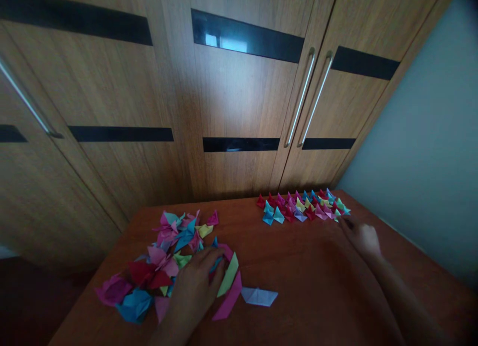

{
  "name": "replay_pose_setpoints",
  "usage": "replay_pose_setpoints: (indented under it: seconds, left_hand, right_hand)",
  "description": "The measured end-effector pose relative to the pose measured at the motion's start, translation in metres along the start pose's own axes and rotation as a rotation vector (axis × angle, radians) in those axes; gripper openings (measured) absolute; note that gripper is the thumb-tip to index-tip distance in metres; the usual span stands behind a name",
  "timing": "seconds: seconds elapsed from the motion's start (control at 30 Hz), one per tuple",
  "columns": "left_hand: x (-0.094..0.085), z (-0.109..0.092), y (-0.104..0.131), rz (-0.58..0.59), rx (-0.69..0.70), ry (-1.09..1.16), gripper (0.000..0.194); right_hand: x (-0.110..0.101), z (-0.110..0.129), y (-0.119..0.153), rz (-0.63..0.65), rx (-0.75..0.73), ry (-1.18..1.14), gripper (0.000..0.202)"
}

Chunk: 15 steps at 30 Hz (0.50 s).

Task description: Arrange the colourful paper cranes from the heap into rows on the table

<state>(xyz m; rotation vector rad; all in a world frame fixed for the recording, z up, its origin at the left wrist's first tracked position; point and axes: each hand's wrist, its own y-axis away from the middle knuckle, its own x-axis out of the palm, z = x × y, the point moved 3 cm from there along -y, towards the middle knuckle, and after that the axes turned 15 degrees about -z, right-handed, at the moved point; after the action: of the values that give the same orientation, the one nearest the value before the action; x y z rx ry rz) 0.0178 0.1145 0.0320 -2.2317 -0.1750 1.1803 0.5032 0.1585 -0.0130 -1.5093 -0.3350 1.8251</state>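
Note:
My left hand (199,279) is over the right side of a loose heap of coloured folded papers (160,256). Its fingers curl around a blue folded paper (217,263), partly hidden by the hand. Close beside it lie a light green folded strip (228,275) and a magenta folded strip (230,298). A pale lilac paper boat (259,296) rests alone to the right of these. At the right end of several rows of small paper boats (289,211), my right hand (362,236) is closed, fingertips pinched at a small light green paper boat (337,214).
The reddish-brown table (284,256) stands against a wooden wardrobe (239,97) with black strips and long metal handles (300,99). A pale blue wall (421,162) runs along the table's right side. Blue (135,305) and magenta (114,289) crumpled-looking papers lie near the left edge.

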Motion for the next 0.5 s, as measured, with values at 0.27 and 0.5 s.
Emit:
replay_pose_setpoints:
  seconds: [0.27,0.5]
  left_hand:
    - [-0.017,-0.009,0.034,0.089,0.044,-0.143,0.031]
    - [-0.014,0.004,0.083,0.053,0.216,-0.238,0.045]
  right_hand:
    - [0.02,0.178,0.082,0.382,-0.143,-0.661,0.031]
    - [0.031,0.239,0.101,0.486,-0.077,-0.701,0.026]
